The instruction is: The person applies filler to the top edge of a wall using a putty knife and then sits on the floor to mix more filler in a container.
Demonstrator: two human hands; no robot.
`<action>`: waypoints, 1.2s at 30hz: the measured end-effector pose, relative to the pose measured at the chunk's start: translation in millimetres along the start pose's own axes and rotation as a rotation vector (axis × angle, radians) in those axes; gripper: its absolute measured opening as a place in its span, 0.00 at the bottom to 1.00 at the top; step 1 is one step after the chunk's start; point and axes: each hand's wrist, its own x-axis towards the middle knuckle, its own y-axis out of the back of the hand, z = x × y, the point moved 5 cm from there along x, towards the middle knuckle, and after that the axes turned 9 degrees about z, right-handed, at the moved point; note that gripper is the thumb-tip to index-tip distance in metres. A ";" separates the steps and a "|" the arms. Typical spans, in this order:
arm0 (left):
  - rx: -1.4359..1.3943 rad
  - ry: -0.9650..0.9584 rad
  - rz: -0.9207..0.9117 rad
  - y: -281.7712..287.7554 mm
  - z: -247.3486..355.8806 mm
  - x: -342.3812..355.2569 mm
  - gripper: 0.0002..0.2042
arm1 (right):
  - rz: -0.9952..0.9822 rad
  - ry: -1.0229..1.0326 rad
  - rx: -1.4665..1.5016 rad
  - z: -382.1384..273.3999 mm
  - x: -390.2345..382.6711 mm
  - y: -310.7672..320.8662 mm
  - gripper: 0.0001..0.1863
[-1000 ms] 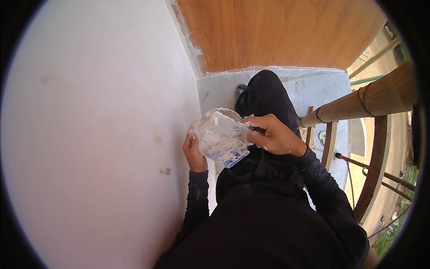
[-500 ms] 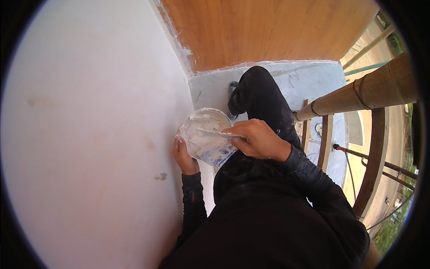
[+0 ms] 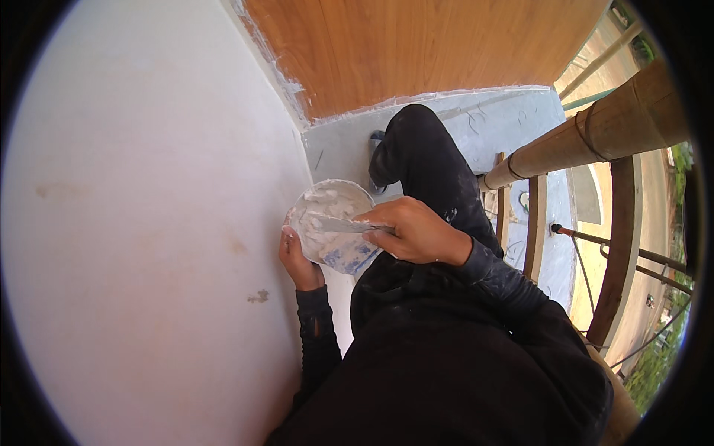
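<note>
Beyond the dark-clothed torso (image 3: 446, 357), a flat scraper (image 3: 335, 224) is pinched between the thumb and fingers of the right hand (image 3: 424, 232), its blade held over pale paste (image 3: 327, 202) in a round tub (image 3: 362, 195), which is gripped at its left side by the left hand (image 3: 299, 260). Paste is apparently being worked; a steadied tub would be called for by any further stroke. Farther off, the grey floor (image 3: 513, 111) is bordered by a wooden panel (image 3: 416, 52).

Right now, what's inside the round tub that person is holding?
Lumpy whitish paste. A thin flat tool in the right hand hides part of it. The paste covers the bottom of the tub, so that can't be seen.
</note>
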 end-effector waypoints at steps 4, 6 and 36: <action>-0.009 -0.007 0.011 5.0 -0.4 0.7 0.24 | 0.001 -0.004 -0.010 -0.8 -4.4 -1.5 0.15; -0.027 0.006 0.016 7.4 -2.2 2.4 0.24 | 0.002 -0.010 -0.021 1.1 -6.3 -2.3 0.15; 0.037 -0.016 0.038 6.2 -1.8 3.0 0.22 | 0.012 0.053 -0.014 3.8 -8.0 -2.3 0.14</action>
